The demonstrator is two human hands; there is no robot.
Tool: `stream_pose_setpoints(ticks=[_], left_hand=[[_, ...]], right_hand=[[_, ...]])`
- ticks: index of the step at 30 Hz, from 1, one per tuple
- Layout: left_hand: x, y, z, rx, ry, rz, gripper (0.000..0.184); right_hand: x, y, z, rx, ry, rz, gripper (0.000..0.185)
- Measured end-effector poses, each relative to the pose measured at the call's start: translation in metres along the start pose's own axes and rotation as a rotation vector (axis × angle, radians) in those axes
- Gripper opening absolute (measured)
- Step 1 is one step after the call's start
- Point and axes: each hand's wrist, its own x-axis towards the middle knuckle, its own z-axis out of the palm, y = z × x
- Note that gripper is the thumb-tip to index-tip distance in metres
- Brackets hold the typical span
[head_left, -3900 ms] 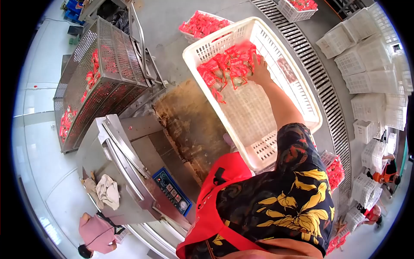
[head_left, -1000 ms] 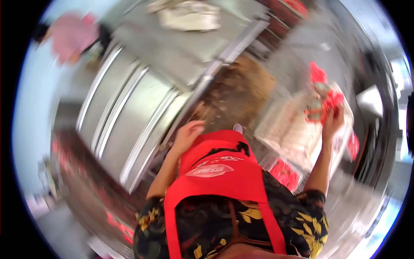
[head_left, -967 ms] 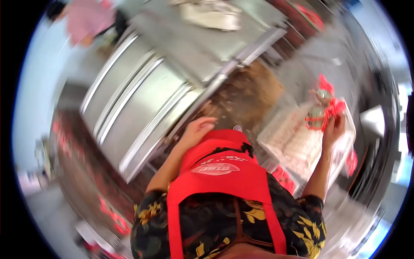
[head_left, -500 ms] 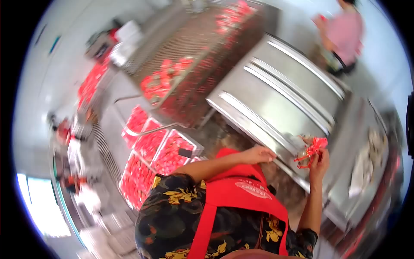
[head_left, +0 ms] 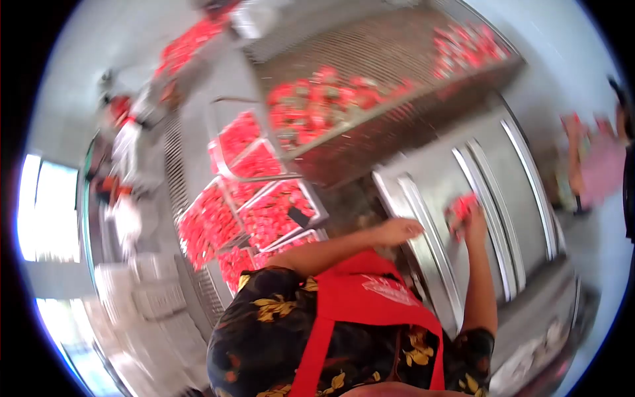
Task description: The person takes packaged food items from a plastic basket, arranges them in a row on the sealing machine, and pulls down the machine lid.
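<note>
Packet (head_left: 458, 215) sits at 3 o'clock, gripped by the right hand (head_left: 475, 226), though blur hides the exact hold; the left hand (head_left: 399, 231) is loosely open, seemingly empty. A one-handed grip on slick wrapping could slip, dropping it against the steel unit (head_left: 436, 173).

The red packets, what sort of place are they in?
Probably a factory or packing room: red packets lie in a big metal bin, more fill crates, and white crates stand stacked.
</note>
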Motion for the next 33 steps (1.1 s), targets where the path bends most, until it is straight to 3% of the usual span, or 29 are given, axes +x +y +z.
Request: stream_pose_setpoints(ticks=[2, 3, 5, 7, 8, 10, 11, 13, 14, 16, 18, 20, 24, 26, 32, 33], left_hand=[[0.023, 0.004, 0.007, -0.122, -0.028, -0.091, 0.025], [0.04, -0.001, 0.007, -0.043, -0.168, -0.101, 0.028], [0.062, 0.014, 0.016, -0.059, -0.289, -0.169, 0.028], [0.082, 0.001, 0.034, -0.164, -0.398, -0.177, 0.029], [0.087, -0.004, 0.044, -0.192, -0.467, -0.175, 0.029], [0.1, -0.003, 0.063, -0.134, -0.636, -0.219, 0.035], [0.103, -0.001, 0.076, -0.133, -0.685, -0.225, 0.035], [0.109, 0.007, 0.103, -0.25, -0.651, -0.496, 0.046], [0.113, 0.006, 0.117, -0.239, -0.69, -0.504, 0.046], [0.127, 0.002, 0.146, -0.46, -0.595, -0.769, 0.052], [0.142, 0.005, 0.173, -0.393, -0.533, -0.814, 0.044], [0.151, -0.024, 0.189, -0.404, -0.476, -0.761, 0.035], [0.15, -0.02, 0.195, -0.242, -0.434, -0.765, 0.027], [0.145, -0.019, 0.196, -0.286, -0.367, -0.758, 0.02], [0.148, -0.02, 0.206, -0.174, -0.313, -0.767, 0.018], [0.153, -0.029, 0.204, -0.08, -0.351, -0.635, 0.018]], right_hand=[[-0.004, -0.004, -0.008, -0.61, 0.144, -0.291, 0.048], [-0.012, -0.022, -0.013, -0.625, 0.166, -0.364, 0.07], [-0.027, -0.013, -0.024, -0.512, 0.269, -0.304, 0.093], [-0.047, -0.001, -0.036, -0.391, 0.351, -0.118, 0.096], [-0.062, 0.0, -0.04, -0.244, 0.445, -0.08, 0.083], [-0.085, 0.026, -0.051, -0.355, 0.62, 0.008, 0.058], [-0.1, 0.043, -0.054, -0.359, 0.656, 0.042, 0.058], [-0.13, 0.071, -0.057, -0.09, 0.898, 0.182, 0.036], [-0.145, 0.078, -0.056, -0.088, 0.933, 0.204, 0.036], [-0.167, 0.075, -0.045, 0.438, 0.977, 0.433, 0.031], [-0.188, 0.066, -0.041, 0.616, 0.764, 0.419, 0.025], [-0.201, 0.065, -0.045, 0.599, 0.669, 0.473, 0.022], [-0.216, 0.092, -0.072, 0.468, 0.628, 0.603, 0.024], [-0.217, 0.097, -0.08, 0.649, 0.344, 0.745, 0.026], [-0.21, 0.122, -0.096, 0.744, 0.3, 0.684, 0.01], [-0.211, 0.127, -0.097, 0.525, 0.361, 0.645, 0.008]])
